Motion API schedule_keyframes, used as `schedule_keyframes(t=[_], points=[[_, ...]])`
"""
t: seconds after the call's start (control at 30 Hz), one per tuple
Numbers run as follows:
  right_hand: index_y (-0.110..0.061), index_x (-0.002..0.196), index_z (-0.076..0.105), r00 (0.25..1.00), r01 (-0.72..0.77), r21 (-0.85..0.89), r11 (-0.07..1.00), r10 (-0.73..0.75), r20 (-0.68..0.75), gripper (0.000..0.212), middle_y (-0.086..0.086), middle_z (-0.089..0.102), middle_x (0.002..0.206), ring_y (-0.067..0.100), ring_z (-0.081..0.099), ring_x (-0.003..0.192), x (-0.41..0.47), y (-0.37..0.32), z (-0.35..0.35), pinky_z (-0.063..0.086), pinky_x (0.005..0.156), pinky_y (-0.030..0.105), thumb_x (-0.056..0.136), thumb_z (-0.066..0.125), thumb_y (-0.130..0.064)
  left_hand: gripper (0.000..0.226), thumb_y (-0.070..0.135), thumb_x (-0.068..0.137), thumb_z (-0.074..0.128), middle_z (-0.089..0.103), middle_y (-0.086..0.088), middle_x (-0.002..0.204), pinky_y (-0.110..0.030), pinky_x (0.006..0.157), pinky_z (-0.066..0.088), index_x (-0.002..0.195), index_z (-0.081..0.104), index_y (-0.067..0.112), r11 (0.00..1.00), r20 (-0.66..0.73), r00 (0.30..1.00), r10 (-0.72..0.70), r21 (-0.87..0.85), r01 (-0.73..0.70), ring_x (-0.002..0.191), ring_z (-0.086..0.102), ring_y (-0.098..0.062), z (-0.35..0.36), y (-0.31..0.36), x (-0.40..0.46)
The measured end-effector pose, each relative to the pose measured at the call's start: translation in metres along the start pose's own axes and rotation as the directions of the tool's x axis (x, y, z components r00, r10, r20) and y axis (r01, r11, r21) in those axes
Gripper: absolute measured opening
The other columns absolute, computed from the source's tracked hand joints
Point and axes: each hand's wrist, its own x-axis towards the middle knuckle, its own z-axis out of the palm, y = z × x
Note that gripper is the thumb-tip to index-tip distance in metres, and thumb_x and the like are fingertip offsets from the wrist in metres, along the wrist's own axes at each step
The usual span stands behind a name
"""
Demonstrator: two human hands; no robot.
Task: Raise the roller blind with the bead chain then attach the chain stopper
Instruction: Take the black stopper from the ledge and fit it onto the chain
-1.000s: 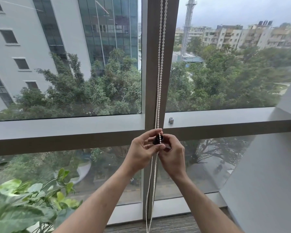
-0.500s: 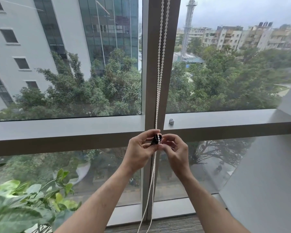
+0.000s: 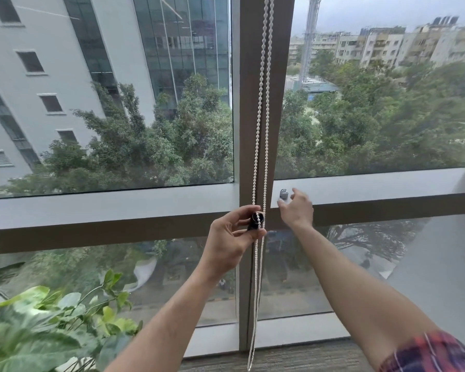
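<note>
A white bead chain (image 3: 261, 108) hangs as a double strand down the brown window mullion (image 3: 282, 103) to the floor. My left hand (image 3: 232, 234) pinches a small black chain stopper (image 3: 255, 221) against the left strand at the height of the horizontal frame bar. My right hand (image 3: 295, 209) is off to the right, fingers spread, with its fingertips next to a small grey clip piece (image 3: 284, 194) standing on the ledge. The roller blind itself is out of view above.
A grey window ledge (image 3: 387, 189) runs across the middle. A leafy green plant (image 3: 51, 328) fills the lower left corner. A grey wall (image 3: 440, 277) closes in on the right. Carpet (image 3: 293, 358) lies below the glass.
My right hand has let go of the stopper and moved up and right to the grey piece on the ledge. My left hand still holds the stopper on the chain.
</note>
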Motion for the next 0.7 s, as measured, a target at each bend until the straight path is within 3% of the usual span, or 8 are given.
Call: schedule_keyframes(t=[0.2,0.33,0.57,0.7], points=[[-0.009,0.116,0.063,0.999,-0.023,-0.148,0.989,0.029,0.037,0.036,0.019,0.061,0.123,0.038,0.059,0.113,0.019,-0.002,0.006,0.047,0.092,0.041,0.091,0.064,-0.034,0.047,0.01,0.072,0.083,0.076,0.001,0.104,-0.034,0.09,0.056,0.106,0.072,0.041,1.0,-0.007,1.0,-0.014,0.017,0.014,0.098,0.071,-0.022,-0.002,-0.001,0.0],[-0.014,0.119,0.066,0.999,-0.031,-0.113,0.993,0.031,0.006,0.033,0.016,0.061,0.124,0.035,0.061,0.112,0.02,-0.001,0.009,0.047,0.093,0.038,0.09,0.067,-0.03,0.048,0.007,0.072,0.082,0.076,0.001,0.104,-0.032,0.089,0.056,0.106,0.072,0.04,1.0,0.003,1.0,-0.013,0.019,0.013,0.096,0.071,-0.019,-0.002,-0.001,0.0],[-0.01,0.107,0.068,0.999,-0.029,0.062,0.998,0.032,-0.039,0.028,0.011,0.072,0.107,0.031,0.065,0.104,0.014,0.006,0.006,0.047,0.089,0.036,0.086,0.071,-0.026,0.047,0.009,0.071,0.083,0.076,0.0,0.104,-0.034,0.089,0.056,0.105,0.073,0.041,1.0,0.002,1.0,-0.017,0.016,0.017,0.097,0.07,-0.02,-0.003,0.0,0.002],[-0.015,0.099,0.066,0.996,-0.049,0.259,0.965,0.066,-0.058,0.018,0.008,0.076,0.091,0.024,0.073,0.08,-0.004,0.01,0.001,0.059,0.08,0.039,0.085,0.072,-0.025,0.045,0.012,0.071,0.083,0.076,0.001,0.104,-0.033,0.087,0.057,0.106,0.073,0.039,1.0,0.005,1.0,-0.019,0.008,0.019,0.098,0.071,-0.024,-0.003,-0.001,0.002]])
